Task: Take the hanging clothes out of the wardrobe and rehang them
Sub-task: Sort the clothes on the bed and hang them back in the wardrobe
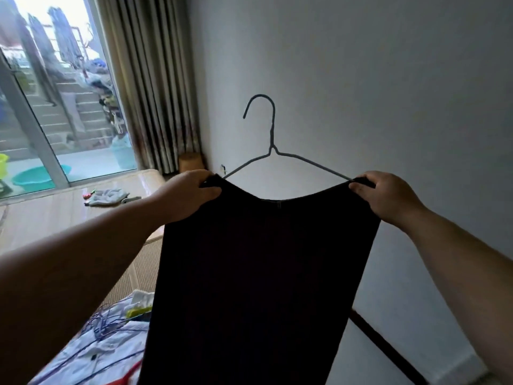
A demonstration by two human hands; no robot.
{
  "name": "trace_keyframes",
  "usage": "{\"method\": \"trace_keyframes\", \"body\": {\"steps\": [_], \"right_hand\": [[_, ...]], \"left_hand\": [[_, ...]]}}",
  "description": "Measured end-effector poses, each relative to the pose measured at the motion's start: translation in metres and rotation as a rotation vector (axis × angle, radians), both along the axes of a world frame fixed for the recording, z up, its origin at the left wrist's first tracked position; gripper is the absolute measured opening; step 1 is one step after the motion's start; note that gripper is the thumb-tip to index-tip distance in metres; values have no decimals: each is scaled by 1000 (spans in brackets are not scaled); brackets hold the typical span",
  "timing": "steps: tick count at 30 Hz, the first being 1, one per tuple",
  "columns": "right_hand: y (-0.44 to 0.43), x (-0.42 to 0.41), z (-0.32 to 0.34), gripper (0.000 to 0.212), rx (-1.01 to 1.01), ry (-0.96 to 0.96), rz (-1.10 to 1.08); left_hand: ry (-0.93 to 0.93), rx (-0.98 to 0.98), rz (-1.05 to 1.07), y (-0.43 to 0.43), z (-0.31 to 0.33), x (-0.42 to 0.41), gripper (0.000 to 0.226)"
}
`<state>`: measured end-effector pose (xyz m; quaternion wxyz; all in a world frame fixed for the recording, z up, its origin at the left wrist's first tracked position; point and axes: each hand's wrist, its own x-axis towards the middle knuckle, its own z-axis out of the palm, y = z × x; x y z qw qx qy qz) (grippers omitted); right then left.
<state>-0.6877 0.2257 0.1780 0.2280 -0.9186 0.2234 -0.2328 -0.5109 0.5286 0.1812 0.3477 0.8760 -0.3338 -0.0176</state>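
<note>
A black garment (258, 273) hangs down the middle of the view, spread out on a thin grey wire hanger (272, 134) whose hook points up and left, free of any rail. My left hand (186, 194) grips the garment's upper left corner together with the hanger's end. At the upper right corner my right hand (388, 195) pinches the cloth and the hanger's other end. Both arms are stretched forward, holding it in front of a white wall. No wardrobe is in view.
A bed (55, 215) with a bamboo mat lies to the left, with a grey cloth (108, 196) on it. White clothes and blue wire hangers (111, 337) are piled at the lower left. Striped curtains (155, 79) and a glass door (55, 93) stand behind.
</note>
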Motion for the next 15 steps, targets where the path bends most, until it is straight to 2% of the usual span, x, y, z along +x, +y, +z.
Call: {"method": "trace_keyframes", "body": {"steps": [4, 7, 9, 11, 15], "right_hand": [[-68, -13, 32, 23, -74, -20, -6], [-106, -7, 53, 25, -149, -53, -17], [-127, 4, 62, 26, -195, -78, -20], [-147, 21, 64, 26, -232, -91, -20], [-180, 67, 49, 27, -243, -70, 2]], "left_hand": [[-30, -49, 40, -75, 10, -15, 10], [3, -107, 45, -112, 10, -16, 4], [18, -132, 41, -132, 8, -9, 15], [14, -133, 57, -148, 6, 2, 18], [43, -148, 70, -174, -12, 30, 10]]}}
